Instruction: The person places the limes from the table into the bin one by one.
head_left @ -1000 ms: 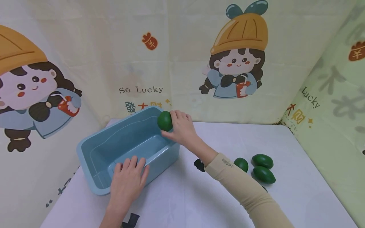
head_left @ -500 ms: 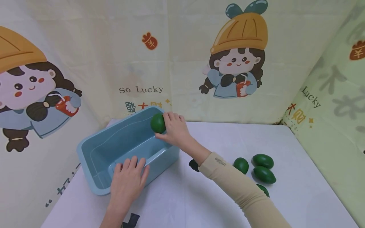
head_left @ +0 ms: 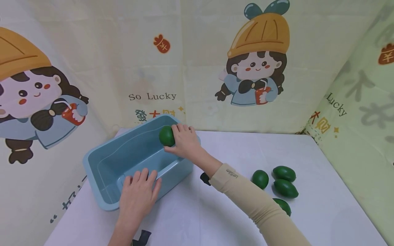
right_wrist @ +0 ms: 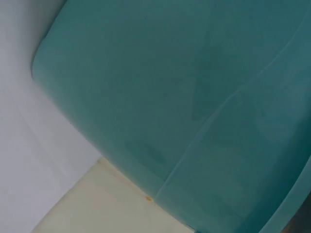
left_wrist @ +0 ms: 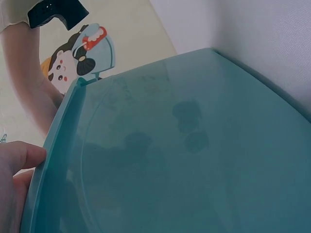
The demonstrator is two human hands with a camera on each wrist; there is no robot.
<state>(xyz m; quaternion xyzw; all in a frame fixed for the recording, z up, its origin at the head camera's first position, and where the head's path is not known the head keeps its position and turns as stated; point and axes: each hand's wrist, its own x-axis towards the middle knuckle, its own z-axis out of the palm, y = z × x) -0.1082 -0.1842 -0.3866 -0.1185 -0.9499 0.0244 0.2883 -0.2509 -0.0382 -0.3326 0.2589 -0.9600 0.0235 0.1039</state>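
My right hand (head_left: 186, 142) clasps a green fruit (head_left: 166, 136) over the blue tub (head_left: 126, 150), beyond my left hand (head_left: 138, 194), which grips the near rim (head_left: 172, 166).

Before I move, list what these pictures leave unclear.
Head view: left part of the lowest green fruit, behind the sleeve.
Head view: right side of the held fruit, behind the right hand.
Left wrist view: part of the left hand, cut off by the left edge.
Right wrist view: the held fruit, apparently behind the blue bin.

Right hand (head_left: 186, 142) beyond left hand (head_left: 138, 192)
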